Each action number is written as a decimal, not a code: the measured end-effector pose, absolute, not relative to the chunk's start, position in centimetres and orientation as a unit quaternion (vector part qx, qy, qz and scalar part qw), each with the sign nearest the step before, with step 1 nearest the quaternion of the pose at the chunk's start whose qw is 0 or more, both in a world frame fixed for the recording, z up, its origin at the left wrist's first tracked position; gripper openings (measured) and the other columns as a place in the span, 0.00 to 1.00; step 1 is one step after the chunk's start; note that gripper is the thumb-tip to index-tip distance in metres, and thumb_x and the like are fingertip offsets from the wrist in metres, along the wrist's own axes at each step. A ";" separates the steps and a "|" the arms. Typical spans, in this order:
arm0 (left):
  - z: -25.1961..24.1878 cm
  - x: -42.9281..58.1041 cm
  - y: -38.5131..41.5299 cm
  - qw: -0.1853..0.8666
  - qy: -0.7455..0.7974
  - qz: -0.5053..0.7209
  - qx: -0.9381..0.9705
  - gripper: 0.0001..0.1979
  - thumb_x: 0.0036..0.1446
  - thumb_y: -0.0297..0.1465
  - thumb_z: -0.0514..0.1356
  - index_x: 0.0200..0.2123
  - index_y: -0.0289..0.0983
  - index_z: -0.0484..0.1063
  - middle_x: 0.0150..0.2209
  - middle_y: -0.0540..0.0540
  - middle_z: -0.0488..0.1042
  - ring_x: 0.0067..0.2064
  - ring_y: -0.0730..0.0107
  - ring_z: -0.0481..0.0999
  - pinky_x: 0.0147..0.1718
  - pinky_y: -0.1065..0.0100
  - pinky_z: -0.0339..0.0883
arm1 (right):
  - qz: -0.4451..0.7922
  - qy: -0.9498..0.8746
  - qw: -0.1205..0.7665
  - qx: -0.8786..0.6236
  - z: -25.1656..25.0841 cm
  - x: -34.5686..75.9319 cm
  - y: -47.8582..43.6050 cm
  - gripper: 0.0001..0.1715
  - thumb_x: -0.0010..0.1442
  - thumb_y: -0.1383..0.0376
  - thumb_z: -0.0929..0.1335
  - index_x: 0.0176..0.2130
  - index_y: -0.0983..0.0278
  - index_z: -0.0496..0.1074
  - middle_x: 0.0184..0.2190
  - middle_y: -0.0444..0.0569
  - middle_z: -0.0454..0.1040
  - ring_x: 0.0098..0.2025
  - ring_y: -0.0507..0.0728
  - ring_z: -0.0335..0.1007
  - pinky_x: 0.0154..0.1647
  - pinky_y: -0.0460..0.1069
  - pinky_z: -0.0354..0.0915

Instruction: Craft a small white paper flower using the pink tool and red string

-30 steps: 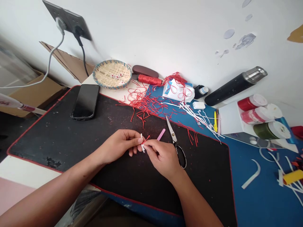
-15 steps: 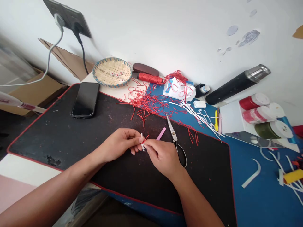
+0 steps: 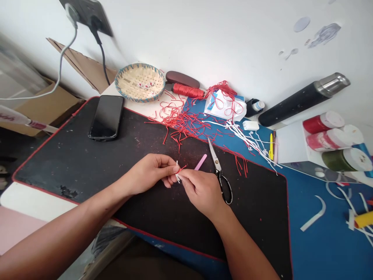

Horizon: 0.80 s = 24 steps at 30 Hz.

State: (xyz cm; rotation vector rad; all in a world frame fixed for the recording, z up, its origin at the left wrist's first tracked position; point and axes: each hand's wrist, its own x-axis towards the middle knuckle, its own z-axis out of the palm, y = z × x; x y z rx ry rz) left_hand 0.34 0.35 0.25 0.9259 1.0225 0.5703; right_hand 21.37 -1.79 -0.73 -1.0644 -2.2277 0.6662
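My left hand (image 3: 159, 171) pinches a short white cord (image 3: 177, 163) between thumb and forefinger, with the other fingers curled beneath. A thin red cord (image 3: 182, 168) is looped across the white one, its end sticking out to the right. Close against it, my right hand (image 3: 201, 189) is closed, thumb and forefinger together at the cords; which strand these fingertips grip is hard to make out. Scissors (image 3: 217, 163) with black handles lie just right of my right hand. Beyond it rests a pink-purple flat stick (image 3: 201, 162).
A black mat (image 3: 140, 136) lies under my hands. Red cord pieces (image 3: 186, 124), white cords (image 3: 244, 136) and a red thread spool (image 3: 188, 90) lie behind. A woven basket (image 3: 140, 97) and a phone (image 3: 107, 116) are left; a black flask (image 3: 303, 99) and paint jars (image 3: 323, 121) right.
The view has shifted slightly, so the table things appear a little farther right. Both hands stay together at the cords, with hardly any change in their grip.
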 end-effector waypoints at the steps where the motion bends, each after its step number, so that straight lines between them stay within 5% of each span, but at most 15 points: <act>1: 0.2 0.4 0.4 0.734 0.465 0.260 0.420 0.18 0.58 0.45 0.71 0.31 0.35 0.79 0.28 0.48 0.81 0.28 0.71 0.78 0.29 0.70 0.76 | 0.253 -0.832 0.292 -0.398 -0.8 21.3 -1.8 0.11 0.73 0.70 0.66 0.44 0.63 0.79 0.34 0.47 0.85 0.34 0.54 0.81 0.36 0.46 0.64; 7: 0.3 0.5 0.3 0.741 0.454 0.279 0.408 0.20 0.56 0.47 0.71 0.30 0.34 0.80 0.27 0.48 0.80 0.28 0.71 0.77 0.29 0.70 0.75 | 0.345 -0.762 0.325 -0.441 -0.8 21.1 -1.9 0.07 0.71 0.68 0.68 0.41 0.62 0.77 0.26 0.42 0.79 0.23 0.50 0.71 0.28 0.45 0.61; 12: 0.2 0.6 0.3 0.754 0.437 0.313 0.378 0.20 0.57 0.46 0.72 0.32 0.34 0.79 0.28 0.47 0.82 0.28 0.72 0.78 0.30 0.71 0.75 | 0.426 -0.702 0.338 -0.460 -0.5 21.5 -1.9 0.09 0.72 0.63 0.66 0.43 0.61 0.77 0.28 0.43 0.77 0.25 0.50 0.70 0.29 0.45 0.63; 19: 0.1 0.6 0.2 0.768 0.410 0.369 0.325 0.18 0.57 0.44 0.73 0.34 0.34 0.78 0.29 0.46 0.83 0.29 0.71 0.80 0.29 0.72 0.74 | 0.416 -0.704 0.330 -0.472 -0.9 21.5 -2.0 0.10 0.70 0.61 0.69 0.48 0.61 0.76 0.23 0.39 0.70 0.23 0.51 0.66 0.27 0.45 0.61; 24: 0.2 0.7 0.2 0.757 0.412 0.384 0.330 0.19 0.55 0.44 0.74 0.34 0.35 0.76 0.28 0.46 0.82 0.29 0.70 0.79 0.29 0.72 0.73 | 0.387 -0.718 0.326 -0.478 -0.6 21.3 -2.0 0.09 0.70 0.62 0.68 0.45 0.62 0.78 0.25 0.42 0.75 0.24 0.51 0.68 0.27 0.45 0.62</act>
